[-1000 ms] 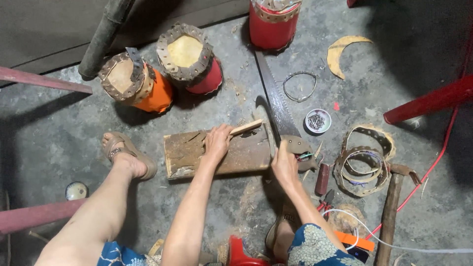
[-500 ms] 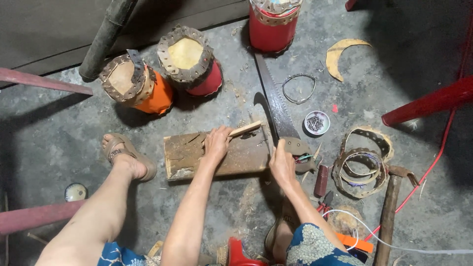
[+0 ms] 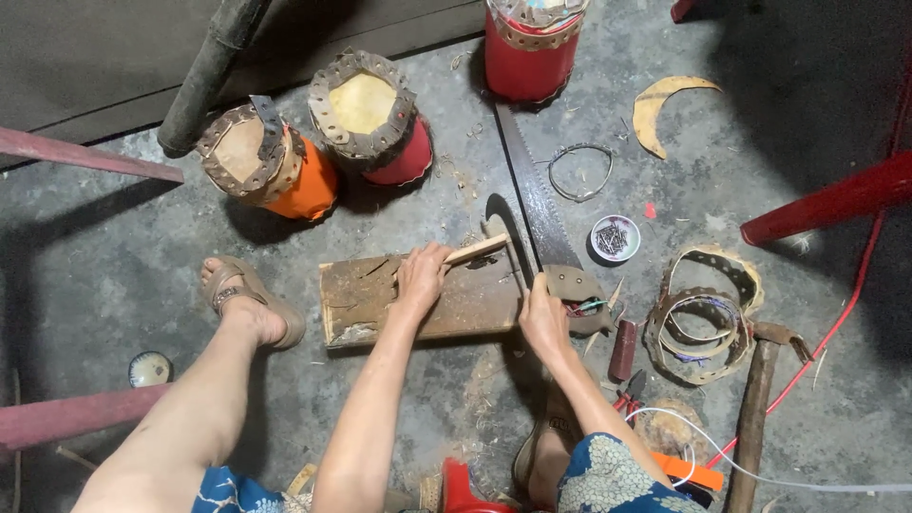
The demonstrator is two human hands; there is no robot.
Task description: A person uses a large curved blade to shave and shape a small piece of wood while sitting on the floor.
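No packages, labels, signs or screens in view. Nearest thing to a container is a small round white dish [image 3: 615, 237] of nails, just right of the handsaw [image 3: 537, 211] blade, and it carries no label.

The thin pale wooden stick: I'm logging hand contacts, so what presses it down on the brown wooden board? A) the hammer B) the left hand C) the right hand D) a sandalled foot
B: the left hand lies on the thin pale wooden stick atop the brown wooden board, while the right hand grips a tool beside it.
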